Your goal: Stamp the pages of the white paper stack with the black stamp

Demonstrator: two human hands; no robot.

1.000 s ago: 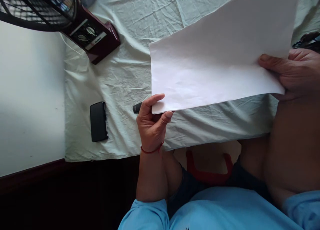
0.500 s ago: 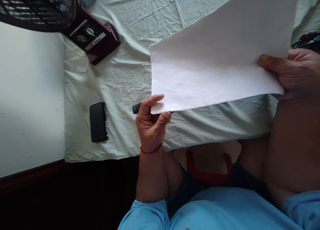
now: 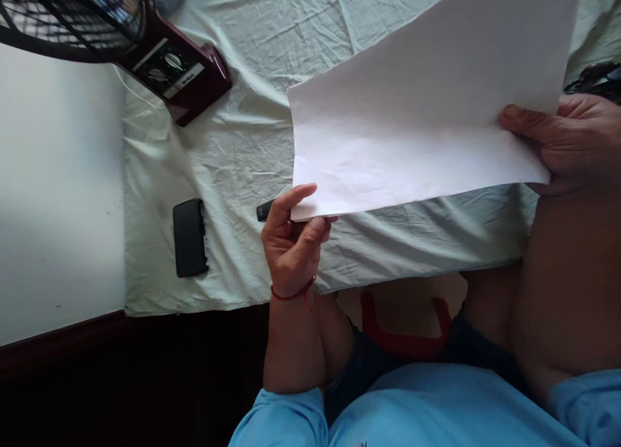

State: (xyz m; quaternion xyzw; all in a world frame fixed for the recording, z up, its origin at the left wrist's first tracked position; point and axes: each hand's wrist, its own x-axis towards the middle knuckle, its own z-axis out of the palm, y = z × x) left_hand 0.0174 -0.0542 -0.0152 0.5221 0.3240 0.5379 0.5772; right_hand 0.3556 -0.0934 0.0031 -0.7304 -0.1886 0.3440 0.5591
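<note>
White paper (image 3: 417,117), plain on the side facing me, is held up above the cloth-covered table and bends slightly along its length. My left hand (image 3: 294,240) is closed on its near left corner, with the index finger on top and the thumb at the near edge; the other fingers are mostly hidden under it. At the right end, my right hand (image 3: 572,140) grips the paper with the thumb lying on top and the fingers underneath. A small black object (image 3: 264,210) pokes out behind my left hand, mostly covered by it.
A dark red fan (image 3: 198,85) with a black grille stands at the back left. A black phone-like object (image 3: 190,238) lies left of my left hand. Dark glossy items (image 3: 594,78) sit past my right hand. The table's pale green cloth (image 3: 242,143) is wrinkled.
Almost nothing differs. The thumb of my left hand has shifted very slightly at the paper's near edge; the right hand keeps its hold.
</note>
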